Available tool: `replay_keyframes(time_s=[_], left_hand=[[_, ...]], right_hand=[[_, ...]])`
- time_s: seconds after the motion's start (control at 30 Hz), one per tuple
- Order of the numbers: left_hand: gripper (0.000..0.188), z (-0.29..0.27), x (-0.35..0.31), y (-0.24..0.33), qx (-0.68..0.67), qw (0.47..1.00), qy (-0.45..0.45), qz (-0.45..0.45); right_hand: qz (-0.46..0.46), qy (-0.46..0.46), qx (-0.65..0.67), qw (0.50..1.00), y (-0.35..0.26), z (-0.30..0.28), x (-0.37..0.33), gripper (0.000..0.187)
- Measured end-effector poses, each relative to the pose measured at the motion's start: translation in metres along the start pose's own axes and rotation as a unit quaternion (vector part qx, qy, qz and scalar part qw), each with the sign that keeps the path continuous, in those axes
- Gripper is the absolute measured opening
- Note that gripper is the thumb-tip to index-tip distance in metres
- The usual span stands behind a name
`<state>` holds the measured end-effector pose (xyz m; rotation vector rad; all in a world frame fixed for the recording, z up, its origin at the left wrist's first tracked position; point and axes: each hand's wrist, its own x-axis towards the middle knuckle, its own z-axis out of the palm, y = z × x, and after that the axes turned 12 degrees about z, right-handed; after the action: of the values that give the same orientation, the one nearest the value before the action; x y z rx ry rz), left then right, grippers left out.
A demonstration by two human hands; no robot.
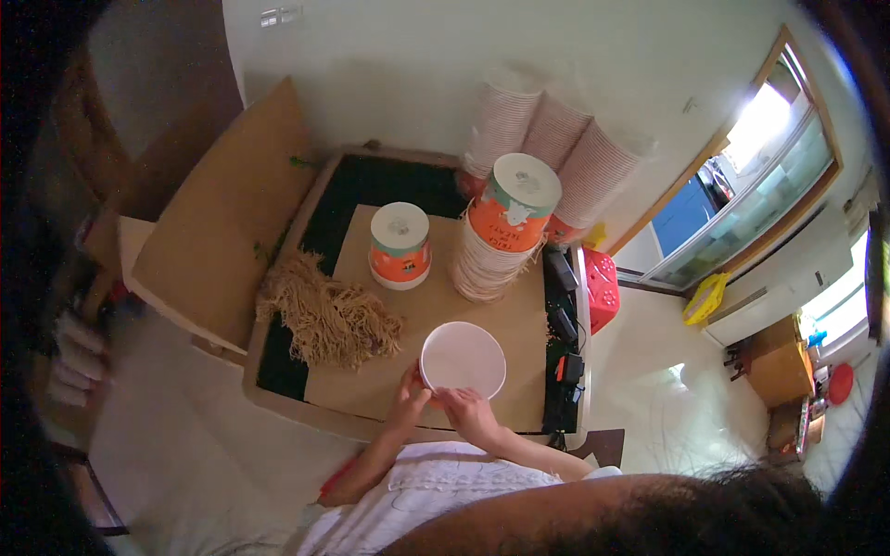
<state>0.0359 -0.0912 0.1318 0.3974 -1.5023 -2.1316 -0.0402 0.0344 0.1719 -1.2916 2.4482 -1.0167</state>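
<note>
A round paper bucket, white inside, is held at the near edge of the table with its mouth facing up toward me. My left hand grips its lower left side, fingers closed around the wall. My right hand pinches the near rim. Whether something small is between those fingers is hidden. Beyond, a bucket in orange and green stands upside down on a cardboard sheet. To its right rises a stack of nested upside-down buckets. A tangled heap of tan cords lies at the left.
Tall plastic-wrapped stacks of buckets lean at the wall. Black boxes with cables and an orange-black tool line the table's right edge. A large cardboard panel stands at the left. A red stool is beside the table.
</note>
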Motion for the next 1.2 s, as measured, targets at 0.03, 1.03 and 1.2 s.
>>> replay_keyframes(time_s=[0.03,1.03,1.2], left_hand=[[0.060,-0.005,-0.002,-0.012,-0.001,1.000,0.005,0.002],[0.068,0.011,0.033,0.022,-0.015,0.996,0.005,0.093],[0.055,-0.006,0.030,-0.016,0.082,0.955,0.079,0.273]], right_hand=[[-0.004,-0.004,0.000,1.000,-0.003,-0.003,0.002,0.020],[-0.070,0.039,-0.025,0.996,-0.012,-0.023,0.038,0.014],[-0.057,0.043,0.004,0.997,-0.023,-0.042,0.045,0.012]])
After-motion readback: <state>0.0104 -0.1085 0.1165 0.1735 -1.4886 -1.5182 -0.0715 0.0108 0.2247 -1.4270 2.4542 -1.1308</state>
